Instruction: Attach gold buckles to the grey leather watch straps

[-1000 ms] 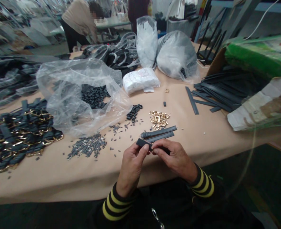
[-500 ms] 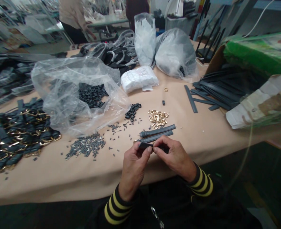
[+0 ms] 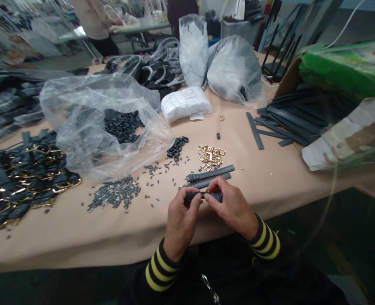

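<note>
Between my two hands, over the table's front edge, is a dark grey strap (image 3: pixel 191 197). My left hand (image 3: pixel 181 216) pinches one end between thumb and fingers. Close beside it, my right hand (image 3: pixel 233 206) grips the other part, its fingertips nearly meeting the left thumb. A small metallic glint shows between the fingertips, too small to name. Just beyond the hands lie two grey straps (image 3: pixel 210 173) side by side. Past those is a small heap of gold buckles (image 3: pixel 210 156), with black loops (image 3: pixel 177 148) to its left.
Small grey pieces (image 3: pixel 114 194) are scattered left of the hands. A clear plastic bag (image 3: pixel 88 152) holds more black loops. Finished-looking straps with gold buckles (image 3: pixel 25 178) pile up at far left. Loose strips (image 3: pixel 289 120) spill from a box at right. A person (image 3: pixel 93 25) stands behind.
The strap between my hands has turned flatter and more level. My left hand has shifted slightly right, and the right hand slightly left.
</note>
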The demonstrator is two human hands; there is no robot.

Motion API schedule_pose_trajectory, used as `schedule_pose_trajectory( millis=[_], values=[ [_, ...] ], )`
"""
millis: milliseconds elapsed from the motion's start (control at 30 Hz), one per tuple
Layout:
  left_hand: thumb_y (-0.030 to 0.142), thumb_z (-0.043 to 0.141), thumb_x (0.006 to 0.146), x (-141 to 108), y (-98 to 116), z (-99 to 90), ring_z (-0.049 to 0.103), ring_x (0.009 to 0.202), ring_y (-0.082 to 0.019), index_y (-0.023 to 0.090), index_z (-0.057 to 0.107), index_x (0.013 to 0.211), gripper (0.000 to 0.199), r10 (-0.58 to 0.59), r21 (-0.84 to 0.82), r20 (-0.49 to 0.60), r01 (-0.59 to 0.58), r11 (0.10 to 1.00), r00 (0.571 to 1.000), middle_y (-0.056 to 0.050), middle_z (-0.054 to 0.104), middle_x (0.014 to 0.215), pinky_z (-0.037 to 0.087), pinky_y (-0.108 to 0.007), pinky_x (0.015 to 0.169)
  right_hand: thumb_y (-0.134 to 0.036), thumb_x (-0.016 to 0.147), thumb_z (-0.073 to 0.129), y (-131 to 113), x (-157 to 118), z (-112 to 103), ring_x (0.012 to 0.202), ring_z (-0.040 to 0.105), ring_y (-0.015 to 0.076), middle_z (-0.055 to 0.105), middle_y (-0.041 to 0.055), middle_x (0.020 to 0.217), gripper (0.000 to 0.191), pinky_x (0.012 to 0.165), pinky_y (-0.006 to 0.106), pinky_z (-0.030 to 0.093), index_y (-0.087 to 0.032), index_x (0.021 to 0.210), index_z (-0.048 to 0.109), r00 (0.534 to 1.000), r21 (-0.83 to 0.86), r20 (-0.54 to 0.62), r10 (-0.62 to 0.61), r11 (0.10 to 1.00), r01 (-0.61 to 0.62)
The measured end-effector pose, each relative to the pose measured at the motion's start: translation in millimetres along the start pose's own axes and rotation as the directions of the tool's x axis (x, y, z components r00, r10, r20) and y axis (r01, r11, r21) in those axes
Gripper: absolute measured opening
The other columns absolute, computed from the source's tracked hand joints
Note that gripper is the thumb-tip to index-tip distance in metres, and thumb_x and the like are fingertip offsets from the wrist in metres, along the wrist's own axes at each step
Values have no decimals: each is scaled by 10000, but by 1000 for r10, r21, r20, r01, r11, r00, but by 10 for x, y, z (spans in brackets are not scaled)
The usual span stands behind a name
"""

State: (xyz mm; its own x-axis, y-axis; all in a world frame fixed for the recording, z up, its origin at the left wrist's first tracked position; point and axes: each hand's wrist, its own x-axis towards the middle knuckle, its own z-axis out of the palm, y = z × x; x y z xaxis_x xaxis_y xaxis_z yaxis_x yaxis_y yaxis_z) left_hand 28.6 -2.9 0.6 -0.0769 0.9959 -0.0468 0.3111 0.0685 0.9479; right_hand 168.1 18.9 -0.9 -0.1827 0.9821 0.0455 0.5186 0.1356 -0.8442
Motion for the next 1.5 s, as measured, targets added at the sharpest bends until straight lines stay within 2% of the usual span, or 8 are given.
schedule_pose_trajectory(
  millis=[167,333,433,567,900,1167,1367,1500],
  values=[
    [201,627,718,-34,48,-7,550,691,-146,189,616,786,70,32,-13,-107,-33,999,994,-14,594,742,414,-234,668,-201,749,531,-69,-9,25,620,541,147,560,-1,697,75,592,257,383,-195,788,467,1000,-83,-13,-14,996,13],
    [208,622,725,-51,45,25,560,705,-151,195,615,820,96,-43,-101,-68,36,994,997,-17,604,749,426,-243,682,-172,745,522,-48,10,36,655,545,157,562,5,718,82,627,277,396,-193,807,473,1000,-100,-22,-3,995,1],
    [272,649,711,-30,52,-50,573,745,-168,177,647,862,179,-90,-294,60,104,950,994,-46,617,795,442,-279,737,-174,754,537,16,34,-22,652,544,141,552,-2,709,81,627,272,416,-190,798,471,1000,64,11,-7,998,6],
    [480,586,725,-9,44,-142,563,653,-156,137,633,856,370,-155,-637,332,342,691,930,-62,605,765,488,-319,642,-242,765,584,44,42,-112,575,540,97,533,-29,676,161,537,220,432,-185,789,435,973,467,227,-47,882,-67],
    [292,652,726,-24,-79,-170,497,571,-91,116,578,776,196,-207,-531,592,570,627,779,-17,529,657,431,-211,544,-249,717,648,-9,22,-133,622,514,100,529,-29,675,186,570,216,420,-174,762,484,953,271,298,-61,962,-23],
    [267,738,611,27,-93,-264,470,559,-80,130,566,693,235,-119,-657,606,578,484,787,-21,526,748,391,-189,469,-264,749,618,-3,78,-212,532,529,73,548,-31,636,195,509,186,441,-140,890,569,829,523,551,-97,814,-252],
    [235,708,653,80,-166,-279,500,569,-79,141,522,699,213,-128,-596,573,519,613,809,-7,536,769,398,-204,521,-260,797,564,16,146,-220,559,497,69,546,-23,627,130,526,180,411,-137,814,604,850,397,517,-102,908,-133],
    [222,655,719,126,-151,-278,515,609,-81,142,507,722,169,-179,-475,457,409,779,871,-3,549,767,411,-216,588,-368,819,516,46,176,-197,493,477,62,545,-13,626,243,396,149,345,-134,812,579,799,438,600,-43,853,-283]
  ],
)
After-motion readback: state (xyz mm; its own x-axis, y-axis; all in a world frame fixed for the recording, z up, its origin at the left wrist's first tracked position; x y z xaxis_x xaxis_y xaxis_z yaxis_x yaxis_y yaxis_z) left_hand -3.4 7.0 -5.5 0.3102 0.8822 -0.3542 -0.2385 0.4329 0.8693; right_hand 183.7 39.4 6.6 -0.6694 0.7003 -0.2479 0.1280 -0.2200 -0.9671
